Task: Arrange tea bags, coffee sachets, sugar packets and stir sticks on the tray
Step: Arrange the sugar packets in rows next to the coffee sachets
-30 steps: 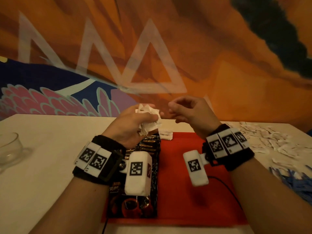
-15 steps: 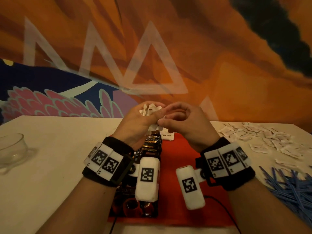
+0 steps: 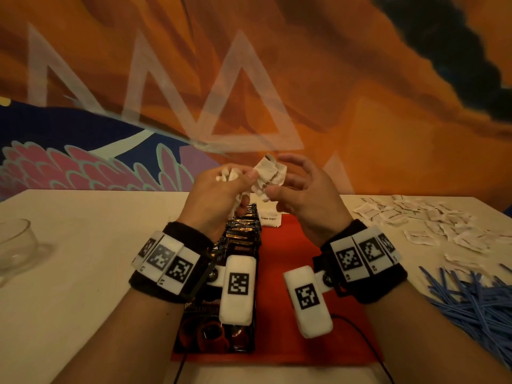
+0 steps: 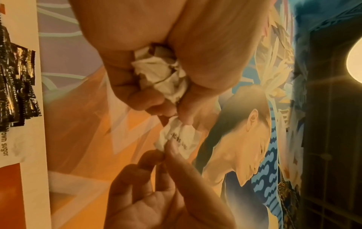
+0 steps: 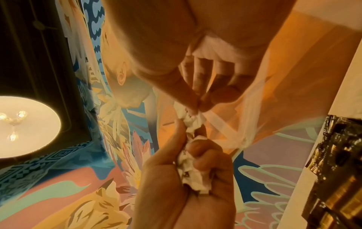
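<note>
left hand [image 3: 219,195]: bunch of sugar packets [image 3: 230,175] clutched as stock | right hand [image 3: 302,195]: one brown sugar packet [image 3: 270,177] pinched above red tray [image 3: 288,273], likely for placing

I see my left hand [image 3: 219,195] closed around a bunch of crumpled sugar packets [image 3: 230,174], raised above the red tray [image 3: 288,314]. My right hand [image 3: 304,198] pinches 1 brown sugar packet [image 3: 270,177] just beside it. A row of dark coffee sachets [image 3: 241,236] lies along the tray's left side. On the worktop [image 3: 83,273], loose white packets [image 3: 432,223] and blue stir sticks [image 3: 471,297] lie to the right, a glass bowl [image 3: 13,248] to the left.
</note>
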A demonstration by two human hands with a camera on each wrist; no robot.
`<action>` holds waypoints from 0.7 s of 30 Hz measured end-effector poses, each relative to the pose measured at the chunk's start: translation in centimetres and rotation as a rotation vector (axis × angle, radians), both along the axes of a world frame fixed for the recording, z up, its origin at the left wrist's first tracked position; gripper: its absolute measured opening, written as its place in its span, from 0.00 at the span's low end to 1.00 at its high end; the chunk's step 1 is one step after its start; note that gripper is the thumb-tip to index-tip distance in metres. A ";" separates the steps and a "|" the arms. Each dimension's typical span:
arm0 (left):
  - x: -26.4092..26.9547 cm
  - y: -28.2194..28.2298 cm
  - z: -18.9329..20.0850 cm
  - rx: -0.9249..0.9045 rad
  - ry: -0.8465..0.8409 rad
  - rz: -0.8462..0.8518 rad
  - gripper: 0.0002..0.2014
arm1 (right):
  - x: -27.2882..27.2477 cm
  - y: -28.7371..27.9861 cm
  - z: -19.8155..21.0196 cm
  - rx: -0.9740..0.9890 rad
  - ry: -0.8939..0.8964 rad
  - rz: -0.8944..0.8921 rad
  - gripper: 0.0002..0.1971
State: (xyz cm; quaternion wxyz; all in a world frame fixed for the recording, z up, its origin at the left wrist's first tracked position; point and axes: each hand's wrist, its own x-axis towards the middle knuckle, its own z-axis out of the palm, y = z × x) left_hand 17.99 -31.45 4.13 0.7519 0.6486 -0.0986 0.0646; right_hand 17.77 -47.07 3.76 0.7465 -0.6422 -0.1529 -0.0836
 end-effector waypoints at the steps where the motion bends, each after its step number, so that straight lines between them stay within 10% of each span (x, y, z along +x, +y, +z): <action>1: 0.0 0.0 0.0 0.014 -0.007 0.014 0.04 | 0.0 -0.2 0.0 -0.031 0.009 0.011 0.24; 14: -0.3 0.9 0.0 0.517 0.017 -0.102 0.11 | 0.7 -1.4 -0.5 0.000 -0.047 -0.079 0.05; 21: -0.4 0.3 0.0 0.198 -0.050 0.059 0.08 | 0.4 -1.0 -0.5 -0.084 -0.009 0.005 0.05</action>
